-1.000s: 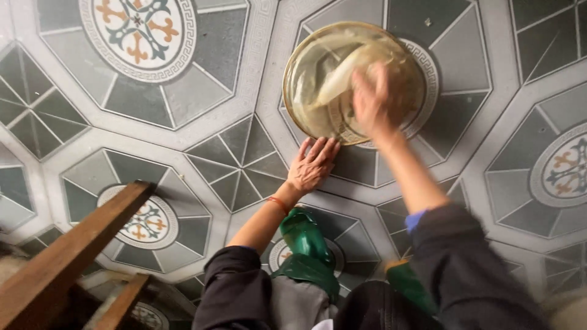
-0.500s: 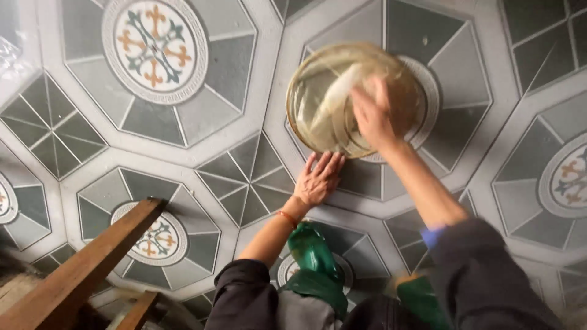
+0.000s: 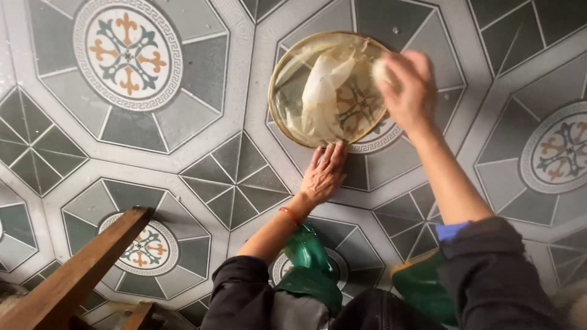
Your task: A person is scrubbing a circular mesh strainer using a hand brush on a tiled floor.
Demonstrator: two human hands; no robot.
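Clear round dish, right hand wiping inside, left hand flat on floor

Dark pushed-up sleeves, an orange wristband, and green rubber boots.

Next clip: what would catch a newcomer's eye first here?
The round glass dish with a gold rim, lying on the patterned floor tiles at upper centre, with pale wet film across it. The right hand is over its right edge, holding something pale, while the left hand lies flat on the tiles just below it. Green boots show at the bottom.
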